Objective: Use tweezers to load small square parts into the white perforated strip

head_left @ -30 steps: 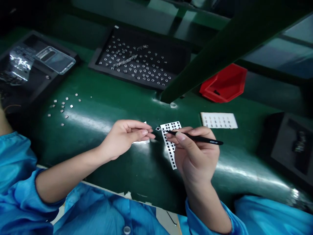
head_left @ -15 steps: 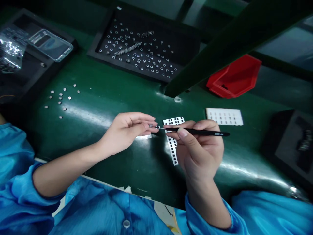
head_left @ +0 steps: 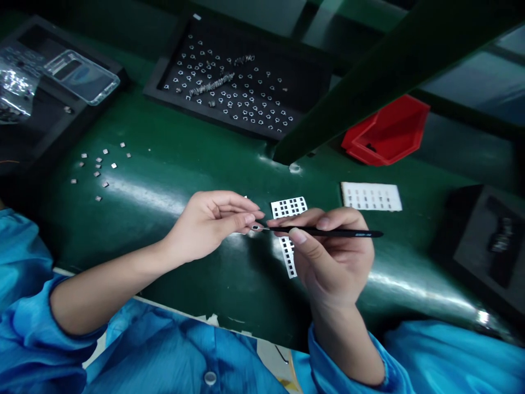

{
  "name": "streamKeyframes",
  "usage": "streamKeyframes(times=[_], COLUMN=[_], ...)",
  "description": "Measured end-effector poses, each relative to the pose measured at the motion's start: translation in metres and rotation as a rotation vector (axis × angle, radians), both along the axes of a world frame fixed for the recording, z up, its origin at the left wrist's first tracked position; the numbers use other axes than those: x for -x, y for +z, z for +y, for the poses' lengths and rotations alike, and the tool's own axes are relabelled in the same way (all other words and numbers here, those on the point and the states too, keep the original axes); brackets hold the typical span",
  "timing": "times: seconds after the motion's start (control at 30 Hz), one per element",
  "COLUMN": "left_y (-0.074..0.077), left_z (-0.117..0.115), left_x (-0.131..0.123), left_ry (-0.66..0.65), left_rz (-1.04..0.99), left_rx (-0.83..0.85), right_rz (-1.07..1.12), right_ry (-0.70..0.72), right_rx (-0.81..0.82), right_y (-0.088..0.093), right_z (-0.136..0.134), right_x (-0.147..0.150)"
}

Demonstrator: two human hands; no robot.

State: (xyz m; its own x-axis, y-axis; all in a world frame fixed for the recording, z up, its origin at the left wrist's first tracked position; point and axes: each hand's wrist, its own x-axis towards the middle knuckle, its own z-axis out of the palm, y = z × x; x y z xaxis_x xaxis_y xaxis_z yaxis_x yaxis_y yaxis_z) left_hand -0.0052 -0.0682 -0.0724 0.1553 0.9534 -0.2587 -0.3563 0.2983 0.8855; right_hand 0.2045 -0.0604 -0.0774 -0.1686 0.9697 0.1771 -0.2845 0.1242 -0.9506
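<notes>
My right hand [head_left: 338, 254] grips black tweezers [head_left: 340, 232] between thumb and fingers, tips pointing left. At those tips is a tiny white-edged square frame [head_left: 255, 227], against the fingertips of my left hand [head_left: 209, 224]. My left thumb and fingers are pinched together around a small grey metal block, now mostly hidden by them. Below the tweezers lies a white sheet of black squares [head_left: 289, 206], partly covered by my right hand. Another pale sheet shows only as a sliver behind my left fingers.
Several small metal blocks [head_left: 98, 174] lie loose at left. A black tray [head_left: 150, 90] at the back bears many little frames. A clear plastic case [head_left: 98, 93] rests on a foam tray at far left. To the right are a green post [head_left: 328, 115], red bin [head_left: 385, 156] and white block [head_left: 371, 196].
The tweezers and the little frame have moved slightly left and down, in against my left fingertips. The grey block has become mostly hidden. The whole view has shifted a little.
</notes>
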Motion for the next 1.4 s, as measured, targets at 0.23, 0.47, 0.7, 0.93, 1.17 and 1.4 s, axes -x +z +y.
streamKeyframes(times=[0.23,0.47,0.7,0.93,1.17,1.4], left_y=[0.005,0.0,-0.003,-0.003,-0.003,-0.004], left_z=[-0.001,0.0,0.003,0.003,0.004,0.004], left_x=[0.001,-0.001,-0.002,-0.004,-0.004,-0.003], left_ry=[-0.048,0.001,0.048,0.063,0.047,0.033], left_rz=[-0.008,-0.075,-0.122,-0.169,-0.178,-0.176], left_rx=[-0.045,0.096,0.234,0.266,0.287,0.286], right_rz=[0.028,-0.043,-0.037,-0.088,-0.071,-0.076], right_ry=[0.082,-0.03,-0.072,-0.135,-0.094,-0.045], right_rx=[-0.063,0.046,0.192,0.226,0.282,0.297], right_y=[0.006,0.001,-0.01,-0.01,-0.011,-0.015], right_z=[-0.002,0.0,0.004,0.004,0.008,0.012], right_x=[-0.001,0.0,0.003,0.004,0.001,-0.004])
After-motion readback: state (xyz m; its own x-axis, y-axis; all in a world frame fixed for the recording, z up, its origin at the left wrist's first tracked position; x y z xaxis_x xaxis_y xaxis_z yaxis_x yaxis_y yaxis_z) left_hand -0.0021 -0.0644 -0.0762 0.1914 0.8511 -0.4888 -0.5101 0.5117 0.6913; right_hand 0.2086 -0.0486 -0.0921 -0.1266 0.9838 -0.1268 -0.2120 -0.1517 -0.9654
